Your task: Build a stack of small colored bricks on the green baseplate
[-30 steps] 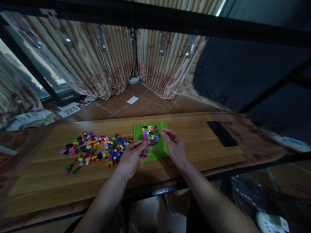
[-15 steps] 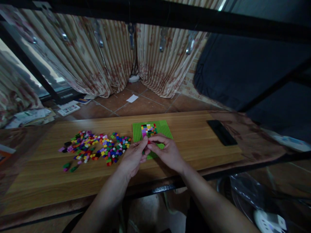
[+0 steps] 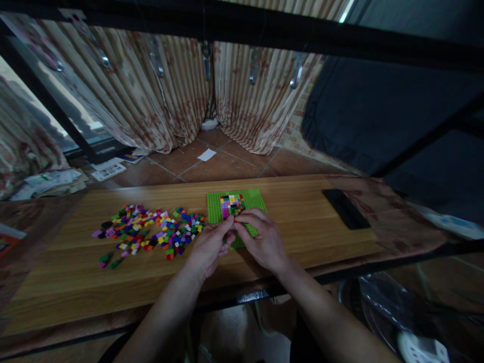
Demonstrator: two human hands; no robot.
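Note:
Over the near part of a green studded baseplate (image 3: 214, 202), my two hands meet at the fingertips. Between thumb and finger, my right hand (image 3: 264, 241) pinches a small red toy brick (image 3: 235, 221). My left hand (image 3: 209, 247) is closed, its thumb tip against that red brick. A dark green bit, apparently another toy brick (image 3: 226, 237), shows among its curled fingers. Fixed on the baseplate just beyond my fingers is a patch of multicoloured bricks (image 3: 231, 202); its near edge is partly hidden by my hands.
Loose multicoloured bricks (image 3: 128, 222) are spread on the wooden table (image 3: 302, 212) left of the baseplate. A black phone-like slab (image 3: 347, 208) lies to the right. A dark bar (image 3: 242, 22) crosses overhead, and striped curtains (image 3: 174, 96) hang behind.
Both hands stay together over the baseplate, the red brick still at their fingertips. My right fingers have shifted slightly around it. The whole view has tilted a little.

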